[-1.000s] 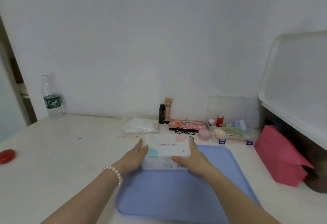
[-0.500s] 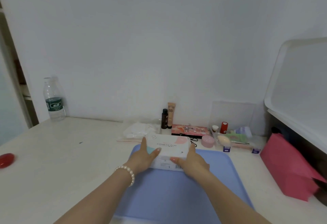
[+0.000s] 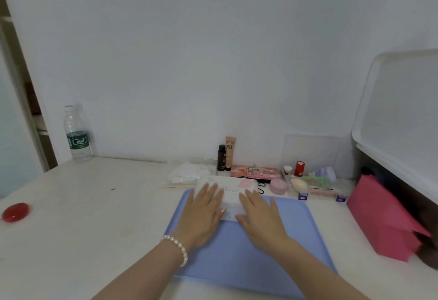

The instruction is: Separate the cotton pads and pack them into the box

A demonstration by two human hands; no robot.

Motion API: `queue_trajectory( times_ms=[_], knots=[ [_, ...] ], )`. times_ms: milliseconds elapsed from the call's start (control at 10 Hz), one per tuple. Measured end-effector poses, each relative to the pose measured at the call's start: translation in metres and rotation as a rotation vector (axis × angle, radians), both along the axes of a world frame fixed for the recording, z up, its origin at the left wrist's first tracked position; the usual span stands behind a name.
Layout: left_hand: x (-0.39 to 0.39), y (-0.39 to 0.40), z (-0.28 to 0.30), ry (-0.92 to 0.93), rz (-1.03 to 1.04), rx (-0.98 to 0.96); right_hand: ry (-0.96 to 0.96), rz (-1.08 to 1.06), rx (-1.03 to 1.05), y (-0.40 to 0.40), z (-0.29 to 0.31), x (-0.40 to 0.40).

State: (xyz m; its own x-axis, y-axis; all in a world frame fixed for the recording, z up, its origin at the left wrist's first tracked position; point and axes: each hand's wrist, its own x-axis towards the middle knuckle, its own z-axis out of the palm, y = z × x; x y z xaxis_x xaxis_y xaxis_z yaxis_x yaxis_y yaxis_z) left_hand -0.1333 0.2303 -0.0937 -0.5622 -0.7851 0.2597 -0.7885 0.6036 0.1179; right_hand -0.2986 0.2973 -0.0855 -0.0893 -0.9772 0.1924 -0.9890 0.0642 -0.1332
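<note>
A clear water bottle (image 3: 78,133) with a green label stands at the table's far left by the wall, a red round object (image 3: 15,212) lies near the left edge, and a folded pink bag (image 3: 381,216) sits at the right, beside a blue tray (image 3: 248,252)

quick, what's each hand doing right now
Left hand: open, fingers flat on the cotton pad box.
Right hand: open, flat on the same box.

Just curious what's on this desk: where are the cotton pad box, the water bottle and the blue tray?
cotton pad box (image 3: 233,192), head view, printed top.
water bottle (image 3: 78,141), head view, green label.
blue tray (image 3: 239,252), head view, bare floor.
</note>
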Motion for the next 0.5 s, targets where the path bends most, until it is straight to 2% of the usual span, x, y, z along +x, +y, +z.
queue_trajectory(
  times_ms=[200, 400, 500],
  knots=[
    [0.001, -0.001, -0.008, -0.095, -0.061, 0.102, 0.024, 0.036, 0.105, 0.007, -0.001, -0.003],
    [0.001, 0.003, -0.002, -0.076, -0.037, 0.151, 0.012, 0.036, 0.116, 0.010, 0.000, -0.001],
    [0.000, 0.002, 0.000, -0.065, -0.046, 0.162, -0.161, 0.060, 0.143, 0.009, 0.007, -0.005]
  ],
)
